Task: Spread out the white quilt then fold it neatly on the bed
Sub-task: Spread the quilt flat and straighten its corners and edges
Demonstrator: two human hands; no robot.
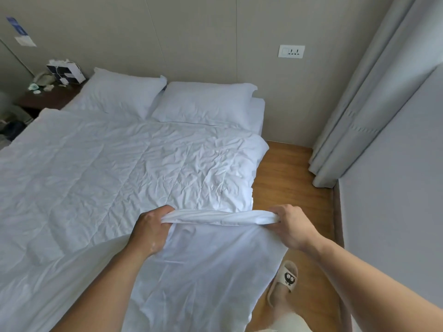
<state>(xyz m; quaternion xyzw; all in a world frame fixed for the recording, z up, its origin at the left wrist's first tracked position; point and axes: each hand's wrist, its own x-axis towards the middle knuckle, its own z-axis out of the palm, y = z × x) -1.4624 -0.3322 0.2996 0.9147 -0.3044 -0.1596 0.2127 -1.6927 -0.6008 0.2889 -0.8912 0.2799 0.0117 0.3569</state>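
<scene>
White quilt [119, 168], creased and flat on the bed, has its bunched edge gripped by left hand [151, 232] and right hand [291, 227].

quilt [124, 164]: white, wrinkled, spread flat over most of the bed [258, 111]
near edge: gathered into a raised roll, hanging down over the bed side
far edge: lies just below the two pillows

One head-worn wide-angle view looks forward and down from the foot of the bed [258, 116], near its floor-side corner. It faces the pillows [203, 104] and the wall [215, 32] behind the bed, whose near end lies close below.
</scene>
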